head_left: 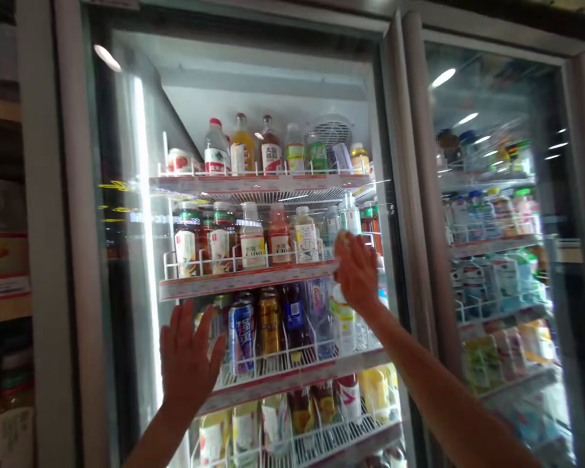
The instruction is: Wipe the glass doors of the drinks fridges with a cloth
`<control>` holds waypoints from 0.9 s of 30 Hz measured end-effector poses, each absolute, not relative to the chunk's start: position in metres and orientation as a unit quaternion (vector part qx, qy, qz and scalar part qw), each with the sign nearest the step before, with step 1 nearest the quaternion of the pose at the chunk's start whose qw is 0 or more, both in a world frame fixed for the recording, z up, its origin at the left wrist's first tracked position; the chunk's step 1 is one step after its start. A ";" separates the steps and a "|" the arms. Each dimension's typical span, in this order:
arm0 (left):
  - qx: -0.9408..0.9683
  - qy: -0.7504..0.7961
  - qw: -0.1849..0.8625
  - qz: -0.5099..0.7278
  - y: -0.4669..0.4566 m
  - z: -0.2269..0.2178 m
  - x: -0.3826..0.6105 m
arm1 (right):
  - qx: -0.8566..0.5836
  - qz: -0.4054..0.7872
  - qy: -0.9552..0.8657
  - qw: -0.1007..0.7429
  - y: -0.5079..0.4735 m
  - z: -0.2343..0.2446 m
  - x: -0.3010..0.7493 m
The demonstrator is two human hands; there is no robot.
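Both arms reach forward: left hand [188,354] flat, fingers spread upward; right hand [355,270] higher, its back showing.

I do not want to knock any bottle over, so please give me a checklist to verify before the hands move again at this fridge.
1. The left hand is open and flat, holding nothing: ok.
2. The right hand is at the front rail of the second shelf, just below the clear bottle. Whether it grips anything: cannot tell.
3. The bottles on the second shelf stand upright behind the rail: ok.
4. The cans one shelf lower stand upright: ok.
5. The glass door is fully out of the hands' way: cannot tell, because of reflections.
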State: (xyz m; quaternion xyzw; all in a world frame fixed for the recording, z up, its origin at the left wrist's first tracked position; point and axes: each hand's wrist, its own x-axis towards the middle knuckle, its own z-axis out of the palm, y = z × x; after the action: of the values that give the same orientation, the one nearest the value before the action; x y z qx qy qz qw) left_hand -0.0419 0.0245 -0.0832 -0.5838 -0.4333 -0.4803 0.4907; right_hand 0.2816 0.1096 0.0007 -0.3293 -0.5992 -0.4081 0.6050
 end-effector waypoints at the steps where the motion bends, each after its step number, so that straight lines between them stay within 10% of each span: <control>1: -0.584 -0.437 0.490 -0.477 0.023 -0.080 -0.044 | -0.360 -0.387 -0.553 0.644 0.115 0.009 0.293; 5: -0.553 -0.449 0.499 -0.493 0.024 -0.042 -0.045 | -0.403 -0.344 -0.457 0.714 0.125 0.041 0.297; 11: -0.513 -0.483 0.489 -0.514 0.033 0.023 -0.034 | -0.293 -0.455 -0.618 0.570 0.111 0.043 0.270; 17: -0.496 -0.487 0.512 -0.505 0.041 0.024 -0.038 | -0.426 -0.329 -0.461 0.706 0.125 0.097 0.304; 24: -0.495 -0.476 0.535 -0.492 0.041 0.024 -0.042 | -0.257 -0.472 -0.668 0.515 0.099 0.096 0.214; 27: -0.495 -0.461 0.555 -0.484 0.041 0.023 -0.044 | -0.322 -0.431 -0.609 0.583 0.104 0.114 0.242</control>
State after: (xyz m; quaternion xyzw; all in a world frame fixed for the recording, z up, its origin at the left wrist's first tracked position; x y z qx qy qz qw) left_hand -0.0436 0.0408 0.0228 -0.4947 -0.4615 -0.4839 0.5552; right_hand 0.2423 0.1043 0.1135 -0.3216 -0.6089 -0.4309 0.5832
